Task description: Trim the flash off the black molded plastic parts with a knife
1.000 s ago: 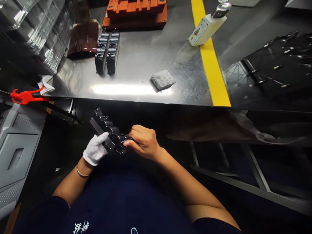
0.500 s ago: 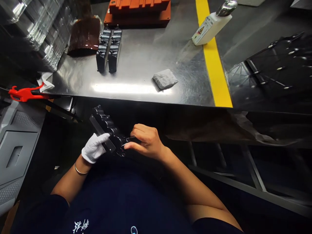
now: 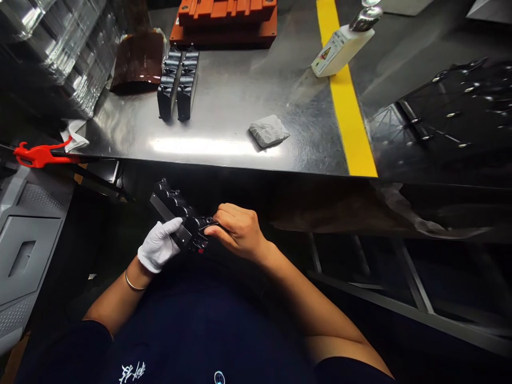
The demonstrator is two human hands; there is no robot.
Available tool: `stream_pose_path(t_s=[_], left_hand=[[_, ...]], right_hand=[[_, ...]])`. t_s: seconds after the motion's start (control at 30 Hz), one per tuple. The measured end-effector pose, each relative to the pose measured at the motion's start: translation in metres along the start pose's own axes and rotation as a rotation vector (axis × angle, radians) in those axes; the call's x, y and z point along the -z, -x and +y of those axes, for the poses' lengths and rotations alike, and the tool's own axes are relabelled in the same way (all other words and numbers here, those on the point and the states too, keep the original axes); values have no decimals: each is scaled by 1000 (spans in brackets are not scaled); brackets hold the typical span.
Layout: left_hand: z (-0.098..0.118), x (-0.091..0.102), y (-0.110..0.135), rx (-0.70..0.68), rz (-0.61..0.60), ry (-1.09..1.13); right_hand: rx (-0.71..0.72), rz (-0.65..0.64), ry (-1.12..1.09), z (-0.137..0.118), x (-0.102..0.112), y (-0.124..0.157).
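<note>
the left hand [image 3: 159, 246], in a white glove, grips the near end of a long black part [image 3: 176, 212], fingers wrapped around it so it stays steady and tilts up and away toward the bench edge. the part sits in the air below the bench [image 3: 224, 117], over the lap, not resting on anything. the right hand [image 3: 236, 230] is bare, its fingertips pinched together at the part's near end, touching it; it seems to hold something thin there, but it is too small to tell what. the glove probably keeps the holding hand from marking the part, while the bare hand gets finer feel for small work, judging from how they are used.

on the bench above, two more black parts [image 3: 178, 82] of the same kind lie side by side, touching, near the left. behind them is a brown curved piece [image 3: 138, 61] and an orange block [image 3: 226, 18] at the far edge. a grey cloth [image 3: 268, 130] lies near the front edge, within easy reach. a white bottle [image 3: 342, 45] lies tilted on the yellow stripe [image 3: 352, 122]. right of the stripe is a dark frame [image 3: 456, 106] with small metal studs. a red tool [image 3: 38, 156] sticks out at the left, beside a crumpled tissue [image 3: 74, 133].
</note>
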State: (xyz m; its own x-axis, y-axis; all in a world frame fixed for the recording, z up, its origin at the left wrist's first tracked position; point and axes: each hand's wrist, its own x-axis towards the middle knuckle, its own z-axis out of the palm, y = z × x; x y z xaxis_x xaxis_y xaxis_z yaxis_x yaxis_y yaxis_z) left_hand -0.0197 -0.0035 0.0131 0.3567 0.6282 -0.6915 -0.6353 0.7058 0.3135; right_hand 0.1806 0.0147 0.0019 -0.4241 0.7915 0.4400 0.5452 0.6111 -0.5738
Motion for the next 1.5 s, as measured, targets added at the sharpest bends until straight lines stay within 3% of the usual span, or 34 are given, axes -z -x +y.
stream_pose_path(t_s=[0.2, 0.33, 0.47, 0.73, 0.87, 0.93, 1.0, 1.1, 1.2, 1.33, 1.5], left_hand=[[4, -18, 5, 133, 65, 297], [7, -20, 8, 174, 118, 330], [6, -13, 9, 201, 63, 346], [2, 3, 4, 176, -73, 194], [-2, 5, -1, 142, -53, 100], [2, 3, -2, 75, -26, 120], [8, 0, -1, 2, 5, 159], [16, -6, 2, -23, 29, 227], [16, -13, 5, -24, 28, 296], [9, -19, 6, -73, 22, 340], [2, -23, 4, -82, 61, 307]], right_hand=[[-35, 78, -56, 8, 11, -6], [-6, -24, 65, 15, 20, -13], [32, -119, 66, 22, 23, -20], [22, -355, -311, 33, 31, -22], [-60, -672, -682, 40, 34, -18], [-114, -742, -813, 41, 33, -16], [-247, -584, -817, 36, 28, -13], [-458, -175, -729, 22, 15, -11], [-545, 80, -723, 6, 2, -10], [-625, 195, -779, -6, -12, -5], [-700, 144, -877, -10, -24, 1]])
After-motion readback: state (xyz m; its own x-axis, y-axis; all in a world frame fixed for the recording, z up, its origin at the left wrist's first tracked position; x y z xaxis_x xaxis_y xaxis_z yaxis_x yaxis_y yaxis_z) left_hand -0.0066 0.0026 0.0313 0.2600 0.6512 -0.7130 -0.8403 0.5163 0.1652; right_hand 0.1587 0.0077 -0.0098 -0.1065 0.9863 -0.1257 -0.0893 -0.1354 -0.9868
